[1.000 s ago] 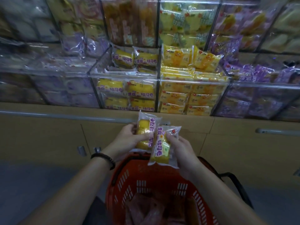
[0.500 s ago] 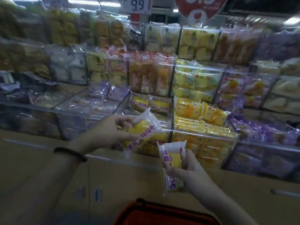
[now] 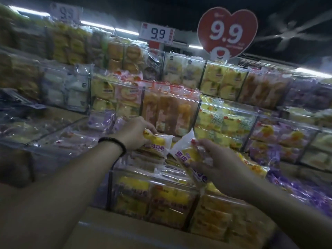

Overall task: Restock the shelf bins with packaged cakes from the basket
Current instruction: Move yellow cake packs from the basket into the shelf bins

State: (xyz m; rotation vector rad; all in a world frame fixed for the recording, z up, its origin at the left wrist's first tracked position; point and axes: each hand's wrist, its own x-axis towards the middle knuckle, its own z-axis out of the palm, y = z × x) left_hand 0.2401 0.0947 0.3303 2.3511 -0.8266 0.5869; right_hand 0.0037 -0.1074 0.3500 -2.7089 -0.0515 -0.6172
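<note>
Head camera looks up along a dim shelf of clear plastic bins, and both hands are out over the lower middle bin (image 3: 152,182), which serves as the landmark here. That bin is already stacked with yellow cakes in clear wrappers with purple print. Left hand (image 3: 136,132) sits above the bin's back left corner, fingers closed on a wrapped cake (image 3: 158,141) held flat — its white sealed end points right. A dark bracelet (image 3: 113,142) circles that wrist, just left of the bin. Right hand (image 3: 221,164) is above the bin's right edge, gripping a second wrapped cake (image 3: 186,155) tilted with one end up and its purple lettering running down toward the bin's front. The two cakes are near each other, apart by a small gap, both over the bin's open top. Right of this bin lies a bin of orange-yellow packets (image 3: 215,212); behind and above it stands a row of further bins. High above — well beyond the bin — a red heart sign (image 3: 228,31) reads 9.9, with a white price card (image 3: 157,35) to its left showing the same figure.
</note>
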